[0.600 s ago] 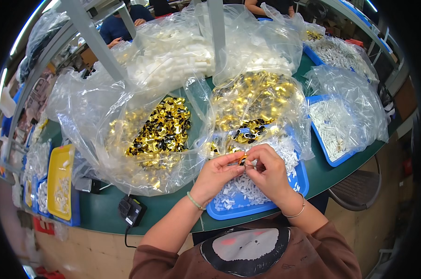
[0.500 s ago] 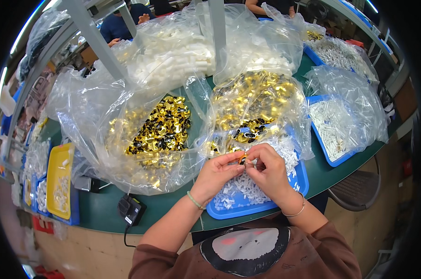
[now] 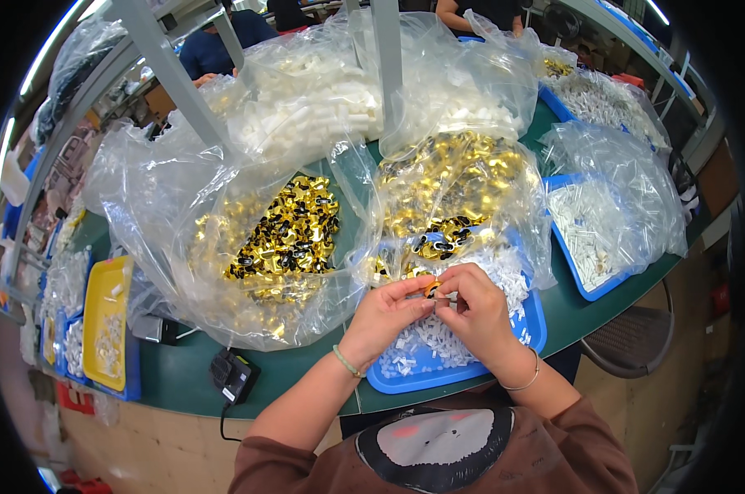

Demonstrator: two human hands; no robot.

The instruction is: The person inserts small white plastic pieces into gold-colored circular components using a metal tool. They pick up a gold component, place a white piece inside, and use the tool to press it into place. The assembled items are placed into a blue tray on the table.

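Observation:
Over the blue tray, my left hand and my right hand meet fingertip to fingertip. Pinched between them is a small gold and black metal part, partly covered by the fingers. Its finer details are too small to make out. Many small white plastic pieces lie in the tray beneath my hands. Just beyond, gold and black parts spill from a clear plastic bag onto the tray's far side.
On the left lies an open clear bag of gold and black parts. Bags of white pieces stand behind. A yellow tray, a black power adapter and another blue tray flank me. Grey posts rise from the table.
Both hands sit slightly lower in the picture, still pinching the small part. At the far left, a co-worker's raised hand has dropped from sight.

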